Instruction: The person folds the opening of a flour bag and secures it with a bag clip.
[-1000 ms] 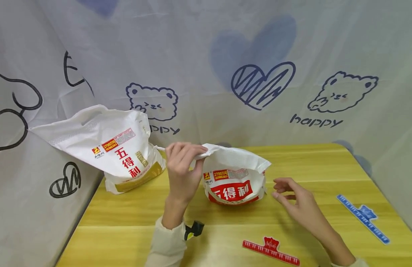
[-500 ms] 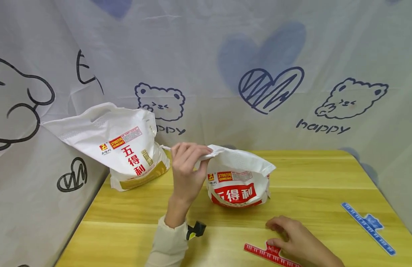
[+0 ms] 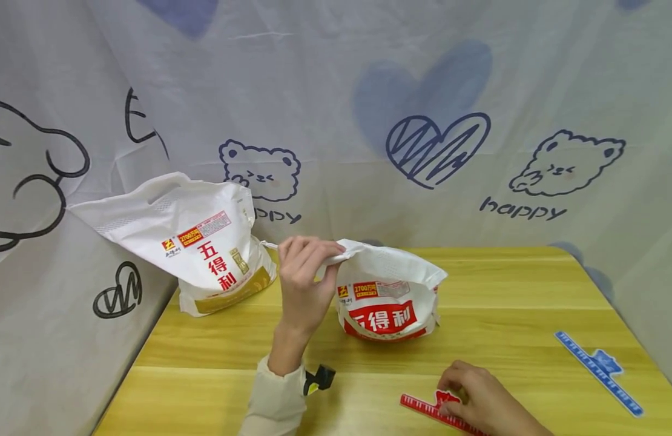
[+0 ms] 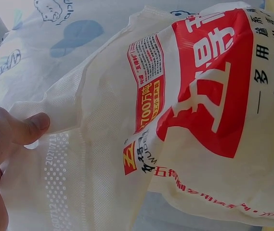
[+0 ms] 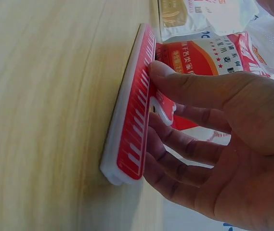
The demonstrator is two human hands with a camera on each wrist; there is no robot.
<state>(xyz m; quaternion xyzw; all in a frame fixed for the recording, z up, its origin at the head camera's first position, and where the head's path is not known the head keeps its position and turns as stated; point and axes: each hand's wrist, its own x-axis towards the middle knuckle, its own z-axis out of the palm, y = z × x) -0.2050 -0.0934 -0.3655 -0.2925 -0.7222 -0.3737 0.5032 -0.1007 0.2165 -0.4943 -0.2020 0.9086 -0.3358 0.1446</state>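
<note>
My left hand [image 3: 306,281] grips the folded top edge of a white flour bag [image 3: 385,315] with a red label, which stands upright on the table. In the left wrist view the thumb presses on the bag's top edge, beside a handle slot. Near the table's front, my right hand [image 3: 480,396] has thumb and fingers around a red clip [image 3: 423,404] with a piano-key print. The right wrist view shows the thumb on one side of the clip [image 5: 139,110] and the fingers on the other. The clip lies along the wooden surface.
A second white flour bag [image 3: 205,254] with a gold base leans at the table's left, its top slumped leftward. A blue piano-key clip [image 3: 597,369] lies at the right. The wooden table [image 3: 205,375] is backed by a printed cloth [image 3: 336,91].
My right hand has left the side of the red-label bag, come down to the red clip and taken hold of it. The left hand keeps its grip on the bag's top.
</note>
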